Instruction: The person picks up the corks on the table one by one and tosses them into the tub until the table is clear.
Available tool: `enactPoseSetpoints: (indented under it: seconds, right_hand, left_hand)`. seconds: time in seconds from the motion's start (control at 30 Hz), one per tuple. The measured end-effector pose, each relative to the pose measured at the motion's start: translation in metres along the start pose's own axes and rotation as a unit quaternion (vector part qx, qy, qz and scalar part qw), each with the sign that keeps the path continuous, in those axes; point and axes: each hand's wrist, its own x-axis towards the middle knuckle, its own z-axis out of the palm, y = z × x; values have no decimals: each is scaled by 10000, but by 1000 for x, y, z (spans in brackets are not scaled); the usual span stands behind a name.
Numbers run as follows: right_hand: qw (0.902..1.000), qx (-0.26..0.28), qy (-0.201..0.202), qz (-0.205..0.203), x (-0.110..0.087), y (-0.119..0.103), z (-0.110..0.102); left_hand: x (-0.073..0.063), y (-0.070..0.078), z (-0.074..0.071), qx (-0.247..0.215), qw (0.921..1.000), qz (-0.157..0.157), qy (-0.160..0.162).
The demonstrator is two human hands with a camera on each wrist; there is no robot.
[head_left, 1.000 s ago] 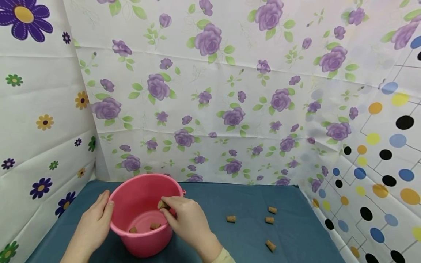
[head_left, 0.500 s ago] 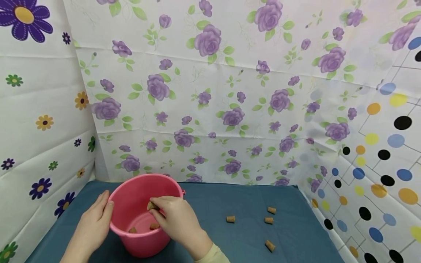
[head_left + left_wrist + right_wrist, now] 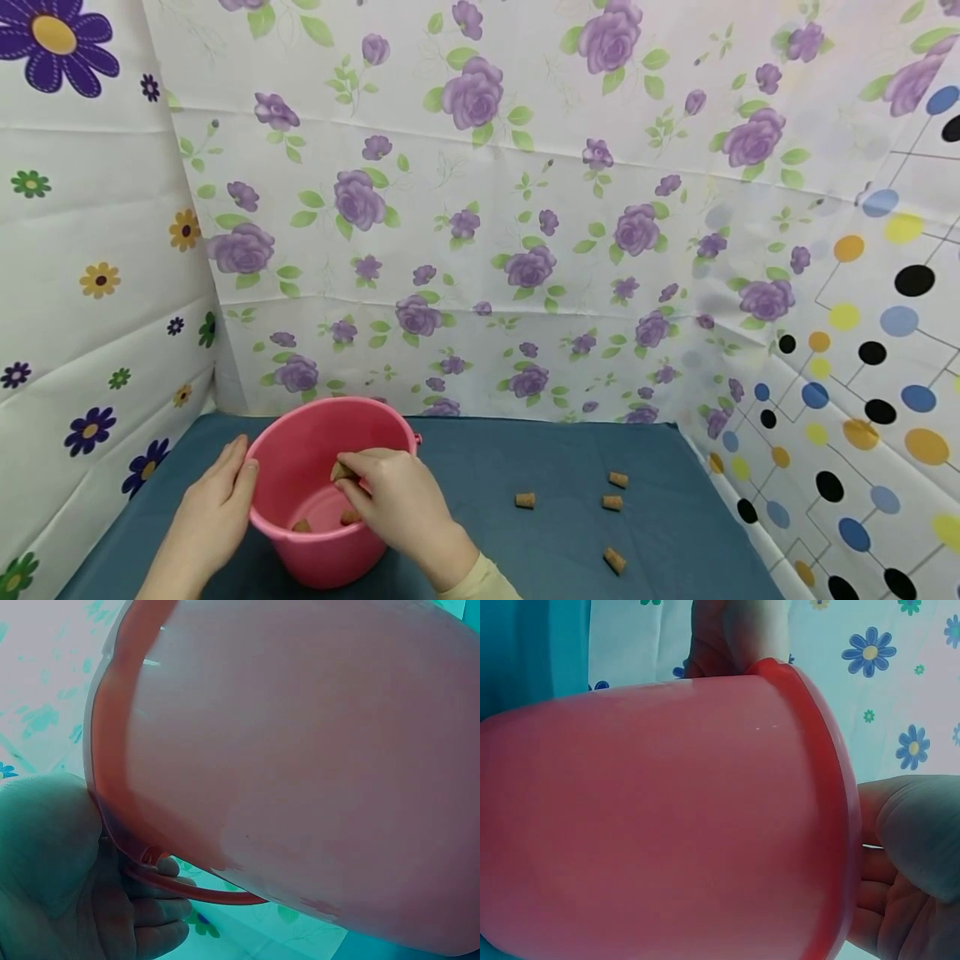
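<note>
A pink bucket (image 3: pixel 330 562) stands on the blue cloth at the left, its mouth tilted toward the head camera. My left hand (image 3: pixel 201 512) rests against its left rim with the fingers fairly straight. The left wrist view shows those fingers beside the bucket's handle (image 3: pixel 217 897). Inside the mouth, my right hand (image 3: pixel 408 504) pinches a cork (image 3: pixel 342 472) between thumb and fingers, above the bottom. Two more corks are visible in the bucket, one cork (image 3: pixel 302 526) near the front wall and another cork (image 3: pixel 349 517) by the right hand. In the right wrist view the bucket wall hides the fingertips.
Several corks lie on the blue cloth (image 3: pixel 555 550) to the right: one cork (image 3: pixel 525 500) closest to the bucket, and others farther right, such as a cork (image 3: pixel 614 561) nearer the front. A flowered sheet (image 3: pixel 480 208) hangs behind, with patterned sheets at both sides.
My right hand has moved left and deeper over the bucket's inside with the cork, slowing in the last half second. The left hand and bucket have stayed in place.
</note>
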Motion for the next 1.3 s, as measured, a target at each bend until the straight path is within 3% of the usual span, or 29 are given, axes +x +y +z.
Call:
enactPoseSetpoints:
  seconds: [0.67,0.93,1.3]
  right_hand:
    - [9999,-116,37,-1,0,2,-1]
    - [9990,-432,64,126,-2,3,-4]
    - [9993,-315,87,202,-4,4,-5]
  left_hand:
    - [1,-1,0,-12,10000,26,9]
    - [1,-1,0,4,10000,10,-3]
    - [1,-1,0,20,10000,26,-11]
